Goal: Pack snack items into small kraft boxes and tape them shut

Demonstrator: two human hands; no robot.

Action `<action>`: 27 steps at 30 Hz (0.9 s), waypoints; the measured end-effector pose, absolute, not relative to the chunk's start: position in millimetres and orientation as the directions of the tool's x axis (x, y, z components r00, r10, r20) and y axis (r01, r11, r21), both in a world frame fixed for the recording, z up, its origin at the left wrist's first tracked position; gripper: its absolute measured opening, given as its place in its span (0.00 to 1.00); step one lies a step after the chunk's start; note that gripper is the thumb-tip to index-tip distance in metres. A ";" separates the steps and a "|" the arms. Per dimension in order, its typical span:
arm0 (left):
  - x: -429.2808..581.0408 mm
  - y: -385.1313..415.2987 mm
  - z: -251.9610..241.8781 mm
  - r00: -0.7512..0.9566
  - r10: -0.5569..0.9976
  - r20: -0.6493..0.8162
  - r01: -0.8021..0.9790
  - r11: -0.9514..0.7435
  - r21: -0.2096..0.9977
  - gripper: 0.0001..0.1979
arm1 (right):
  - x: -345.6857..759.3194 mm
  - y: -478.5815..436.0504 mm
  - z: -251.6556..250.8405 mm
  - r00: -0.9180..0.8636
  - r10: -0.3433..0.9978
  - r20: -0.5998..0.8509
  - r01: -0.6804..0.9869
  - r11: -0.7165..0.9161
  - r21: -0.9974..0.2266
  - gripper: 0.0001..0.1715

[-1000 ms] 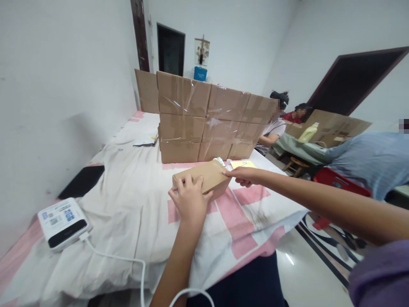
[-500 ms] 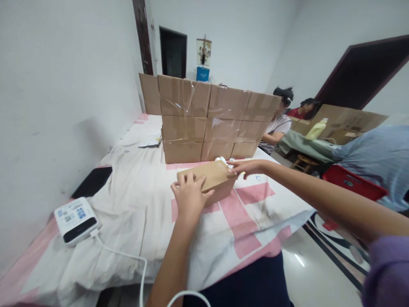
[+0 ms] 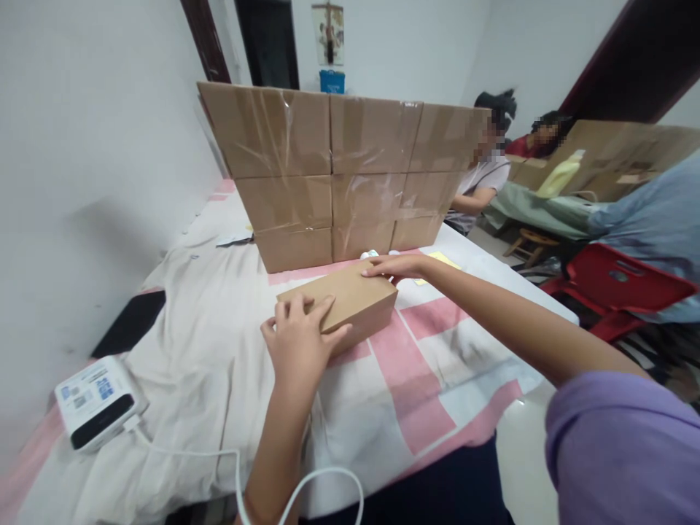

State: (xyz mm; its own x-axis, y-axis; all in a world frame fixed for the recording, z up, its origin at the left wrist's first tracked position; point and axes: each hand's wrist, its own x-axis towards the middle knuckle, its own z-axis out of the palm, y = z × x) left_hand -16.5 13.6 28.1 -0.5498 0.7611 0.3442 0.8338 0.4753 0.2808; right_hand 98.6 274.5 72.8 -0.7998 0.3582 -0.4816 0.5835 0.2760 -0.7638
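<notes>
A small brown cardboard box (image 3: 355,302) lies on the cloth-covered table (image 3: 230,350). My left hand (image 3: 298,343) presses on the box's near left end, fingers spread over its top. Reaching across from the right, my right hand (image 3: 394,267) rests its fingers on the box's far right corner. Just behind that hand sit a small white object (image 3: 369,254) and a yellow slip of paper (image 3: 437,258).
A wall of taped cardboard boxes (image 3: 339,171) stands stacked behind the small box. A white power bank (image 3: 95,401) with a white cable (image 3: 235,467) lies at the near left. Two people sit beyond the table at the right, near a red chair (image 3: 623,281).
The view has moved closer to the table and the stack. My right hand has slid from the box's right end onto its far top corner. My left hand stays on the box.
</notes>
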 end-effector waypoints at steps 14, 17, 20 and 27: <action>-21.9 23.8 24.5 -0.515 0.737 0.438 0.854 0.482 0.194 0.25 | 327.4 256.7 -5.3 -0.595 0.747 -0.297 0.735 0.356 -0.577 0.23; -31.4 19.8 19.5 -0.435 0.778 0.454 0.897 0.421 0.136 0.25 | 339.6 300.8 -12.6 -0.488 0.858 -0.158 0.794 0.361 -0.489 0.19; -43.8 16.7 13.0 -0.345 0.815 0.466 0.936 0.338 0.101 0.24 | 330.0 338.7 -24.0 -0.467 0.883 -0.045 0.822 0.415 -0.390 0.22; -60.9 15.2 -0.2 -0.286 0.834 0.472 0.958 0.266 0.111 0.24 | 287.0 372.9 -44.8 -0.475 0.880 0.015 0.809 0.443 -0.387 0.12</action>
State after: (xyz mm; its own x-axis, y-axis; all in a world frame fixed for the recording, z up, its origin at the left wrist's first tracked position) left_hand -60.9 15.2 -0.2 -0.2859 0.8341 0.4718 0.9577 0.2656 0.1107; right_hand 287.0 372.9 -44.8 -0.4751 0.8798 0.0149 0.8087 0.4433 -0.3865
